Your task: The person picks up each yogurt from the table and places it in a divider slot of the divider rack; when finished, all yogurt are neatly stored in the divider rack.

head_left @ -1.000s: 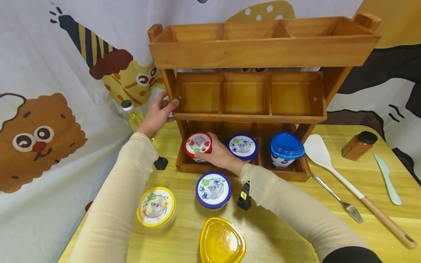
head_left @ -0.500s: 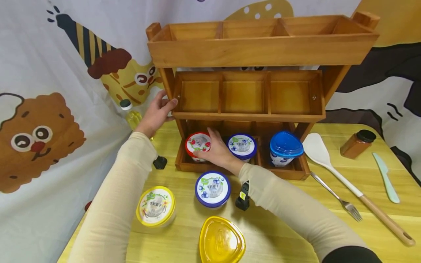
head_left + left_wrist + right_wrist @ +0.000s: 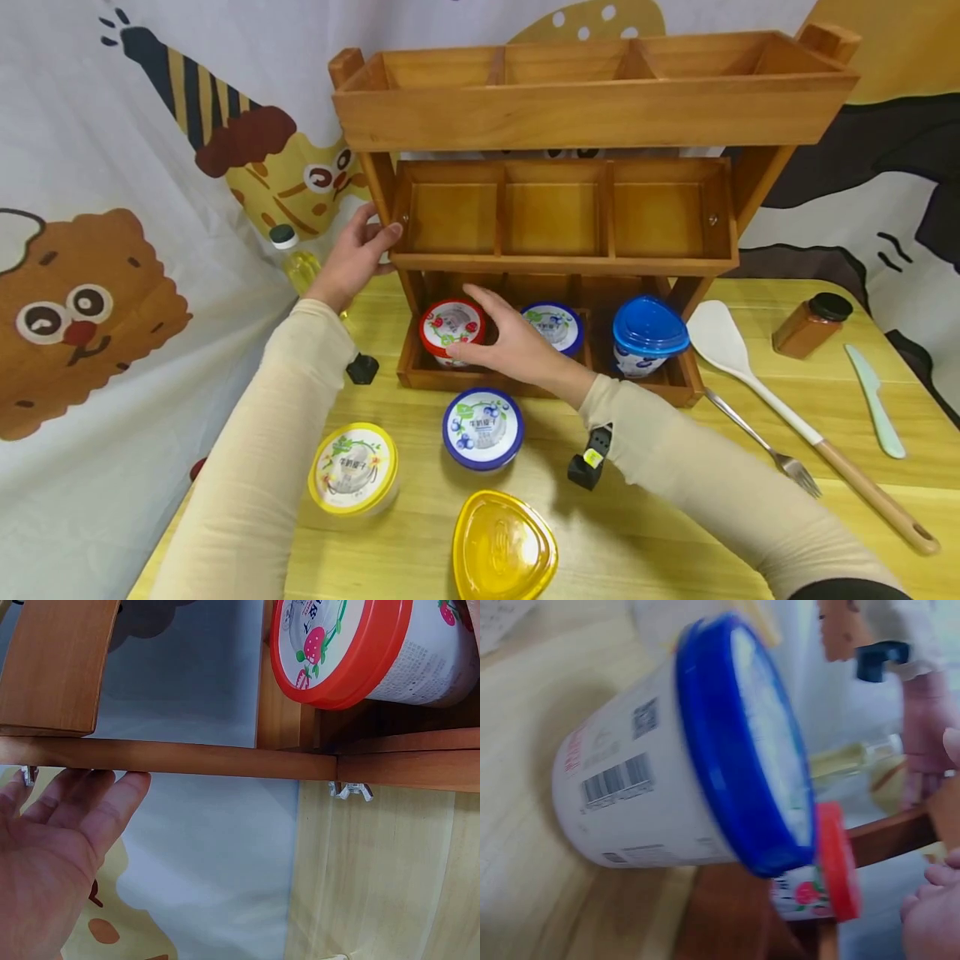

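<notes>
Your right hand (image 3: 517, 337) has eased back from the white round tub with a red lid and strawberry print (image 3: 453, 323), so a gap now shows between palm and lid. Your thumb and fingers stand spread about the tub; whether the thumb tip touches it, you cannot tell. The tub sits in the left compartment of the bottom tier of the brown wooden 3-tier rack (image 3: 600, 117). Your left hand (image 3: 356, 258) rests against the rack's left side at the middle tier; how firmly it holds does not show.

You look to be at the release. The next move seems to call for drawing your right hand out without nudging the white round tub with a dark-blue lid (image 3: 564, 321) in the middle compartment. 3 more containers stand before the rack: a second dark-blue-lidded round tub (image 3: 482, 429), a yellow-lidded round tub (image 3: 352, 468) and a rounded-triangular yellow plastic container (image 3: 504, 546).
</notes>
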Tool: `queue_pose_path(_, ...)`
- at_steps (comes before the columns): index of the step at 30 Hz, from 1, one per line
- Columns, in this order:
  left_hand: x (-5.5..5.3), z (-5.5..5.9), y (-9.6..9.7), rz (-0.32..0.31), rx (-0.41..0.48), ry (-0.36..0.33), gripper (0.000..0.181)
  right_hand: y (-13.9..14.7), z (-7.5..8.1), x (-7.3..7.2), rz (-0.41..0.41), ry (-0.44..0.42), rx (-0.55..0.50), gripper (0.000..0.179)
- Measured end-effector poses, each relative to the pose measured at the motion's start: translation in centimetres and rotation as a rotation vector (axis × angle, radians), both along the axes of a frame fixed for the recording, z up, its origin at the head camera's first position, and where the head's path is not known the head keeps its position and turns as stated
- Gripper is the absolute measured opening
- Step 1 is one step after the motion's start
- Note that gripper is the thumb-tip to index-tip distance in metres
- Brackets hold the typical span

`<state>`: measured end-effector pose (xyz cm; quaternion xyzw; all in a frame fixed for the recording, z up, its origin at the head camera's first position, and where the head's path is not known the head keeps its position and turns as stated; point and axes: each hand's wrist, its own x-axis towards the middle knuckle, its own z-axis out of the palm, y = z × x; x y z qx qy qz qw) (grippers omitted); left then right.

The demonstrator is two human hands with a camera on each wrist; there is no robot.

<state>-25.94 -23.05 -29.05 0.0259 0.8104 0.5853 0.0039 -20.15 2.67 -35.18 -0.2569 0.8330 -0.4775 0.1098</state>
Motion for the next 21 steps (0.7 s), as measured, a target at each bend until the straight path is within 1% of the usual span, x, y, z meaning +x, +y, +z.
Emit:
queue_pose_path(4, 0.0, 0.0, -0.1, 0.000, -0.001, -0.003, 0.072, 1.7, 1.4, 0.7, 0.091, -0.009, -0.104, 0.084)
queue_pose_path(6, 0.0, 0.0, -0.1, 0.001, -0.001, -0.003, 0.072, 2.4, 2.1, 1.0, 0.131, 0.002, -0.136, 0.082)
queue_pose_path(9, 0.1, 0.0, -0.1, 0.001, 0.002, 0.001, 0.071, 3.3, 2.7, 1.4, 0.179, 0.026, -0.144, 0.082)
queue_pose_path(12, 0.1, 0.0, -0.1, 0.003, 0.002, 0.004, 0.070, 4.2, 3.2, 2.0, 0.217, 0.042, -0.130, 0.084)
queue_pose_path(17, 0.0, -0.1, -0.1, 0.000, -0.003, 0.005, 0.070, 5.6, 2.8, 3.1, 0.266, 0.071, -0.118, 0.091)
queue_pose_path(21, -0.1, -0.1, -0.1, -0.002, -0.010, 0.008, 0.070, 6.4, 2.1, 4.0, 0.257, 0.080, -0.080, 0.094)
